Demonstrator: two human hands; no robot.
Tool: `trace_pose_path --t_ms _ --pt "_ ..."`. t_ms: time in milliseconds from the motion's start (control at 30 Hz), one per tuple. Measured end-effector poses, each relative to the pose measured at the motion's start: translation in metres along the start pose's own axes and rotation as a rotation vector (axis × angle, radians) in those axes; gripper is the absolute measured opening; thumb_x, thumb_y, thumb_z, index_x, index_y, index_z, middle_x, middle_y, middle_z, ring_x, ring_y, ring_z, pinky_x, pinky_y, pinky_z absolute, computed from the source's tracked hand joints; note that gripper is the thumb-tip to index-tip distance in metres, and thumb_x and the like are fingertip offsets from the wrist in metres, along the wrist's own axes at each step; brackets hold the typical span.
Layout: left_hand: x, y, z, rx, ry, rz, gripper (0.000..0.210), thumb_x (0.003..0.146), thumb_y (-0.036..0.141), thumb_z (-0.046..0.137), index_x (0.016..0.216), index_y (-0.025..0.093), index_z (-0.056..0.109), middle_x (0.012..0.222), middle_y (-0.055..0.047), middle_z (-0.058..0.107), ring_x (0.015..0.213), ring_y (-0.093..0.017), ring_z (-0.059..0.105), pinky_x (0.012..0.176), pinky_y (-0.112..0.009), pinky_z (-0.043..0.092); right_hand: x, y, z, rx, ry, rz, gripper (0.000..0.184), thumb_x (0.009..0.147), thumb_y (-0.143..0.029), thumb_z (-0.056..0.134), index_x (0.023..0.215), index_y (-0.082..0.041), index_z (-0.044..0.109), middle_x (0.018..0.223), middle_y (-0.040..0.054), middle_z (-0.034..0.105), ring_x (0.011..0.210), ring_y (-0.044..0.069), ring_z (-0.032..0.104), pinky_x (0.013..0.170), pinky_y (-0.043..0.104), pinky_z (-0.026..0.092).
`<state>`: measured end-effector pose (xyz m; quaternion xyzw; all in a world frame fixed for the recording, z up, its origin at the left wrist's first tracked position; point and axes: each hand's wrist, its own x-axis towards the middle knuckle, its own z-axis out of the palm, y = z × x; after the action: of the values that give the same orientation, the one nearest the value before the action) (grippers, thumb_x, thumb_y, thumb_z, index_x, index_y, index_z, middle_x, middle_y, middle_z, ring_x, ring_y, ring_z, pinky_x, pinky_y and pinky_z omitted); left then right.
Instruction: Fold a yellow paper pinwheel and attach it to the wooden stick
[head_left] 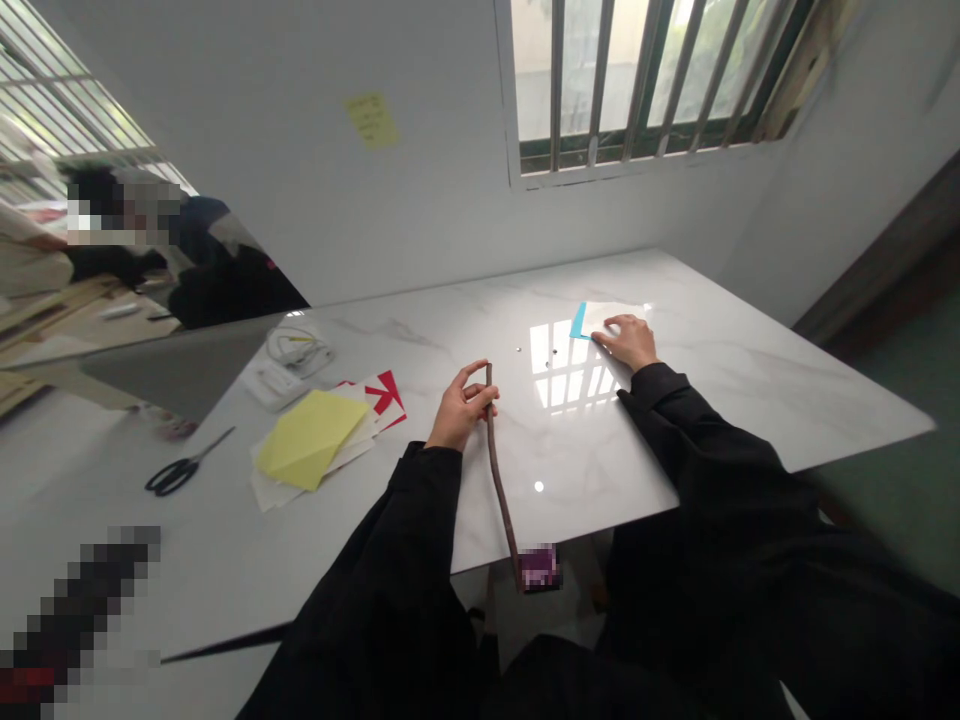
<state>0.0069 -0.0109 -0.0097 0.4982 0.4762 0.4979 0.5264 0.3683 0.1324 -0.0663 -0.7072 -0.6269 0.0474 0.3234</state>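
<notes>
My left hand [461, 408] is closed around the upper part of a thin brown stick [498, 480]. From my fingers the stick slants down past the table's near edge. My right hand [628, 340] rests at the right on white paper [604, 312] with a blue piece [578, 321] showing at its left side. Its thumb and curved forefinger are apart, touching or just over the paper. The remaining fingers of that hand are partly hidden. Several tiny dark bits [555, 352] lie on the tabletop between my hands.
On the glossy white marbled table [585, 450], yellow paper [311, 440] lies over white sheets beside a red-and-white piece [386, 398]. Black-handled scissors [180, 472] and a white device with a cable [279, 380] are at the left. Behind are a barred window [630, 90] and another person [217, 250].
</notes>
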Motion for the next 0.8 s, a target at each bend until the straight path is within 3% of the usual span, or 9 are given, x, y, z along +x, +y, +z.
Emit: trace_pose_path --t_ms 300,533,700,800 --pt "0.003 0.002 -0.002 -0.069 -0.005 -0.032 0.084 0.068 0.037 0.095 0.142 0.017 0.060 0.081 0.002 0.074 0.058 -0.011 0.064 0.057 -0.023 0.045 0.001 0.000 -0.004 0.033 0.027 0.091 0.035 0.090 -0.042 0.076 0.114 -0.019 0.087 0.132 0.0180 0.079 0.125 0.038 0.070 0.112 0.052 0.051" --pt "0.005 -0.001 -0.004 -0.106 0.028 -0.045 0.083 0.067 0.037 0.094 0.140 0.017 0.061 0.080 0.001 0.074 0.057 -0.011 0.063 0.059 -0.024 0.046 0.001 -0.003 -0.007 0.058 0.101 0.191 0.028 0.090 -0.041 0.076 0.099 -0.016 0.087 0.103 0.0182 0.083 0.102 0.034 0.074 0.099 0.045 0.055" --pt "0.006 -0.003 -0.005 -0.117 0.037 -0.039 0.081 0.068 0.035 0.093 0.140 0.017 0.061 0.079 0.002 0.074 0.057 -0.012 0.063 0.060 -0.023 0.047 0.000 -0.012 -0.020 0.107 0.283 0.144 0.027 0.096 -0.040 0.069 0.096 -0.017 0.082 0.101 0.0183 0.080 0.110 0.036 0.068 0.107 0.054 0.050" --pt "0.006 -0.003 -0.006 -0.146 0.046 -0.039 0.081 0.068 0.033 0.093 0.141 0.017 0.061 0.079 0.001 0.075 0.058 -0.011 0.064 0.060 -0.022 0.047 0.000 -0.028 -0.032 0.247 0.429 0.083 0.026 0.097 -0.042 0.069 0.094 -0.018 0.078 0.100 0.0165 0.078 0.117 0.036 0.065 0.110 0.055 0.048"
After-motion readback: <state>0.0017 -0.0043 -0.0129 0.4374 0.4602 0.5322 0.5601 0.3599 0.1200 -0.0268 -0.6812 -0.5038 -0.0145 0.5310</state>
